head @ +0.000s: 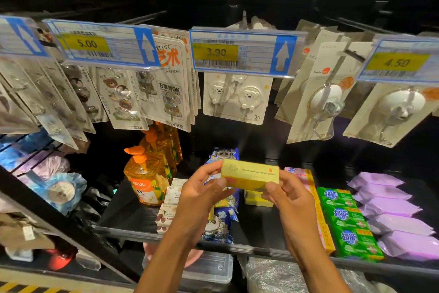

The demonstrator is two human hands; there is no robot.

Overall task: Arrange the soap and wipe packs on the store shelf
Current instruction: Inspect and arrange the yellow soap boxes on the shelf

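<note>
A yellow soap box (250, 174) is held level above the black shelf (133, 216). My left hand (202, 195) grips its left end and my right hand (288, 200) grips its right end, thumbs on the front face. Directly below it a second yellow soap box (255, 198) lies on the shelf. Blue panda wipe packs (219, 226) lie behind my left hand, partly hidden. Green soap bars (346, 221) form a row to the right, with purple wipe packs (392, 212) beyond them.
Orange pump bottles (146, 174) stand at the shelf's left. Small white floral packs (167, 212) lie beside them. A pink and yellow pack row (316, 197) runs left of the green bars. Hook cards (237, 97) and price tags (240, 52) hang overhead.
</note>
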